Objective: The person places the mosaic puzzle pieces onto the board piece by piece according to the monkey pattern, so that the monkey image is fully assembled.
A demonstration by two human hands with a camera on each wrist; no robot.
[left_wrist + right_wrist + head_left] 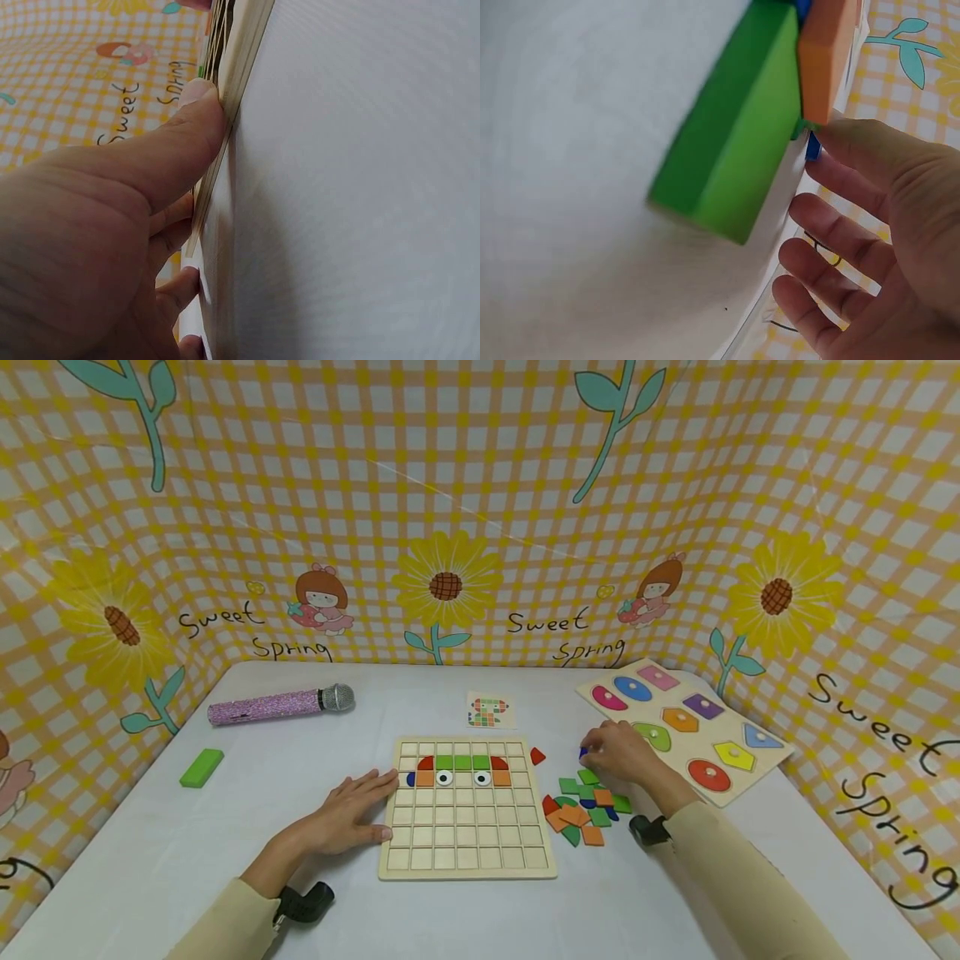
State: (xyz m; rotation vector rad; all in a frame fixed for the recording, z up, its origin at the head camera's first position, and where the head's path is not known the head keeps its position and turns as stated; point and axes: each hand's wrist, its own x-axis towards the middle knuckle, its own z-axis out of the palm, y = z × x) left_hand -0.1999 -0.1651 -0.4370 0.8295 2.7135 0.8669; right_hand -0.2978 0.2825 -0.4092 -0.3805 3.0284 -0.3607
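Observation:
A wooden grid board (442, 858) lies on the white table. Near its top sit green, orange and red tiles, two eye tiles (444, 778) and a dark blue rounded tile (411, 779). My left hand (345, 814) touches the board's left edge, fingers nearly straight; in the left wrist view the thumb (184, 135) presses on the rim. Right of the board, my right hand (622, 753) pinches a small blue tile (813, 146) between thumb and index finger. Below that hand lies a pile of loose tiles (573, 815), orange, green, red and blue.
Behind the board lies a pattern card (489, 711). A knobbed shape puzzle (705, 735) is at the right rear. On the left are a glittery purple microphone (277, 706) and a green block (202, 768). A lone red tile (537, 756) rests beside the board.

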